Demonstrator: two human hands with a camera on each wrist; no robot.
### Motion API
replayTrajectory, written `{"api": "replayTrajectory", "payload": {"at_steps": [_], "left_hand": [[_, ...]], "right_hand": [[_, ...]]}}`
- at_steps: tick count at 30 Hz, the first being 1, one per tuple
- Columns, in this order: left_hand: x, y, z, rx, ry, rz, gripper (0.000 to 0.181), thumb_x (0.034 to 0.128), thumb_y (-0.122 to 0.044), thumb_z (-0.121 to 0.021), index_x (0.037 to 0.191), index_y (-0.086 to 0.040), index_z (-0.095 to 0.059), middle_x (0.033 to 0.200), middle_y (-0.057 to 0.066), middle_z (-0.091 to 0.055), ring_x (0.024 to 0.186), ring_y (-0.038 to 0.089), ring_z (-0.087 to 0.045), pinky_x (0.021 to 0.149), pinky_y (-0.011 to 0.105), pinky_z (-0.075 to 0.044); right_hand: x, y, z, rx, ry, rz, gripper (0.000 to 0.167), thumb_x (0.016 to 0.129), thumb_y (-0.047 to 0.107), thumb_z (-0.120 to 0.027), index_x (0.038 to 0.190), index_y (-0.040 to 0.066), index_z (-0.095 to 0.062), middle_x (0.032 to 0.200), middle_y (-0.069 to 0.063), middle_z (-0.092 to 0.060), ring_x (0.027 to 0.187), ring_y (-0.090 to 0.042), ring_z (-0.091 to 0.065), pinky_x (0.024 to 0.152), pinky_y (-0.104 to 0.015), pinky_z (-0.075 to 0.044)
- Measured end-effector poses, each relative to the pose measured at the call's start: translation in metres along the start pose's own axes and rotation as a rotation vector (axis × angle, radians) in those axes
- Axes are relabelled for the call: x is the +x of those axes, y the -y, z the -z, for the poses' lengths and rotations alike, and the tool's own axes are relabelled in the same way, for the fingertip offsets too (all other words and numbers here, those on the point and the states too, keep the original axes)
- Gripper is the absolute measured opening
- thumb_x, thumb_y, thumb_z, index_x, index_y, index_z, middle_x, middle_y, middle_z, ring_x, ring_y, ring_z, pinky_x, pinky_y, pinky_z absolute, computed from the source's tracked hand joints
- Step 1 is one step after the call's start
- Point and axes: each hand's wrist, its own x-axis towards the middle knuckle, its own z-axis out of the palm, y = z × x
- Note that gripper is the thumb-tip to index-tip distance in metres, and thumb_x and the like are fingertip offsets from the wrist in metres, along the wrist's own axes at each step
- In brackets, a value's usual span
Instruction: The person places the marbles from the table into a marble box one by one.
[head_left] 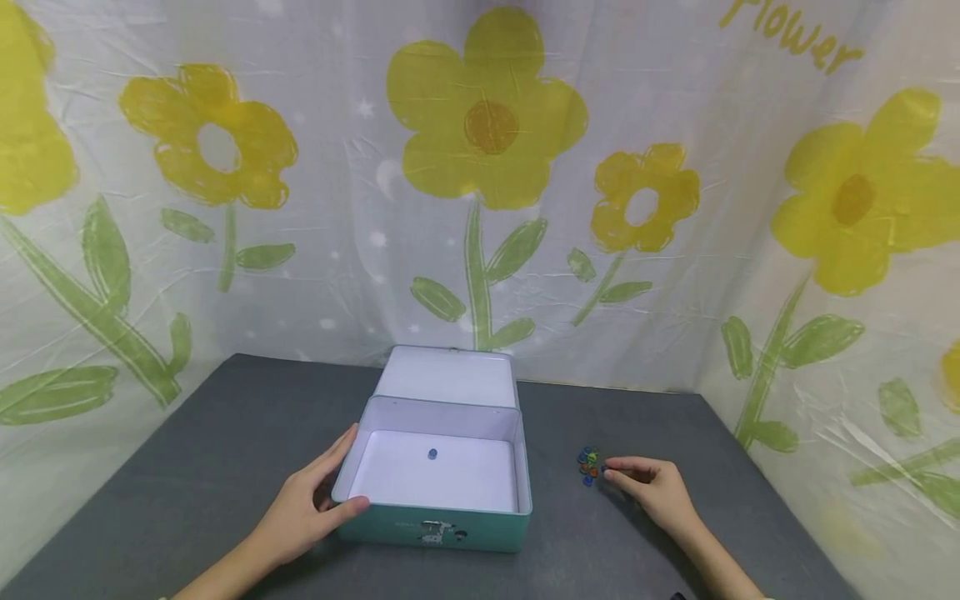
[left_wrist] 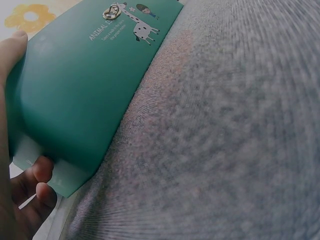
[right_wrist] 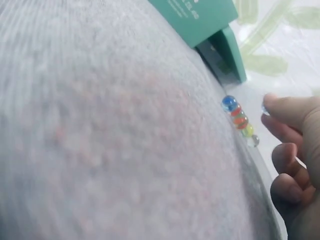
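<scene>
A green tin box with a white inside stands on the table, its lid tipped back. One blue glass marble lies on the box floor. My left hand grips the box's front left corner, thumb at the front rim and fingers along the left side. To the right of the box, my right hand pinches a small glass marble between thumb and index finger, just above the table. Beside those fingertips lies a cluster of colourful marbles, blue, orange and green-yellow.
The dark grey table reaches back to a hanging cloth printed with yellow flowers, which also runs along both sides. A small dark object shows at the bottom edge, too cut off to identify.
</scene>
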Motion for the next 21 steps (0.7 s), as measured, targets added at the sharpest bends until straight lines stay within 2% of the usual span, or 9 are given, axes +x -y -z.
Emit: {"api": "replayTrajectory", "payload": {"at_steps": [1,4,8,9,11,12,17,19,21], "left_hand": [[0.0,0.0,0.0,-0.005,-0.001,-0.002,0.091,0.0912,-0.02,-0.084,0.167,-0.014,-0.035,0.168,0.023,-0.037,0.061,0.0,-0.04,0.052,0.023,-0.042],[0.0,0.001,0.0,-0.008,0.002,-0.004,0.091,0.0916,-0.02,-0.083,0.167,-0.016,-0.034,0.168,0.023,-0.036,0.061,0.0,-0.04,0.052,0.023,-0.042],[-0.001,0.001,-0.001,-0.006,0.005,0.002,0.091,0.0919,-0.021,-0.084,0.168,-0.016,-0.034,0.168,0.022,-0.036,0.063,0.001,-0.041,0.052,0.023,-0.042],[-0.001,0.002,-0.001,-0.006,0.006,0.004,0.091,0.0919,-0.022,-0.084,0.167,-0.015,-0.034,0.168,0.022,-0.036,0.063,0.001,-0.041,0.052,0.023,-0.042],[-0.001,0.002,-0.002,-0.002,0.004,0.006,0.091,0.0918,-0.022,-0.084,0.167,-0.014,-0.034,0.168,0.022,-0.037,0.063,0.001,-0.042,0.052,0.023,-0.041],[-0.002,0.002,-0.002,0.0,0.004,0.006,0.091,0.0918,-0.023,-0.084,0.167,-0.014,-0.034,0.168,0.022,-0.037,0.063,0.001,-0.041,0.052,0.023,-0.041],[-0.001,0.003,-0.001,0.007,-0.007,-0.016,0.091,0.091,-0.021,-0.084,0.167,-0.017,-0.035,0.167,0.021,-0.038,0.061,0.0,-0.039,0.052,0.023,-0.041],[0.0,0.003,-0.001,0.006,-0.004,-0.015,0.091,0.0913,-0.021,-0.084,0.168,-0.019,-0.034,0.168,0.021,-0.037,0.062,0.0,-0.04,0.052,0.023,-0.041],[0.0,0.002,-0.001,0.005,0.003,-0.006,0.091,0.0919,-0.022,-0.083,0.168,-0.02,-0.033,0.169,0.021,-0.036,0.063,0.0,-0.041,0.052,0.023,-0.041]], "right_hand": [[0.001,0.001,-0.001,0.003,-0.011,0.003,0.025,0.092,0.019,-0.084,0.111,0.002,-0.082,0.067,0.0,-0.066,0.047,-0.006,-0.038,0.048,-0.025,-0.04],[0.003,0.005,-0.004,0.013,-0.031,0.015,0.025,0.091,0.018,-0.085,0.111,0.003,-0.082,0.073,0.0,-0.069,0.05,-0.005,-0.036,0.05,-0.025,-0.038],[0.007,0.009,-0.007,0.017,-0.026,0.05,0.024,0.093,0.018,-0.083,0.111,0.003,-0.082,0.102,-0.007,-0.08,0.062,-0.005,-0.05,0.059,-0.024,-0.044],[0.008,0.01,-0.008,0.021,-0.021,0.057,0.024,0.093,0.018,-0.083,0.112,0.003,-0.082,0.103,-0.009,-0.08,0.062,-0.005,-0.05,0.06,-0.025,-0.045],[0.011,0.013,-0.011,0.029,-0.012,0.074,0.025,0.094,0.019,-0.083,0.113,0.003,-0.081,0.103,-0.013,-0.08,0.062,-0.005,-0.05,0.06,-0.025,-0.044],[0.012,0.015,-0.012,0.036,-0.009,0.08,0.025,0.094,0.019,-0.082,0.113,0.003,-0.081,0.099,-0.015,-0.08,0.058,-0.005,-0.045,0.057,-0.025,-0.041],[0.02,0.024,-0.022,0.067,0.002,0.131,0.024,0.095,0.018,-0.081,0.114,0.003,-0.081,0.079,-0.019,-0.075,0.05,-0.005,-0.043,0.049,-0.022,-0.032],[0.022,0.027,-0.027,0.083,0.007,0.153,0.023,0.095,0.015,-0.081,0.114,0.002,-0.081,0.083,-0.018,-0.077,0.053,-0.007,-0.054,0.049,-0.023,-0.039],[0.024,0.03,-0.032,0.096,0.009,0.169,0.022,0.095,0.014,-0.081,0.113,0.002,-0.081,0.084,-0.017,-0.077,0.053,-0.01,-0.054,0.05,-0.025,-0.044]]}}
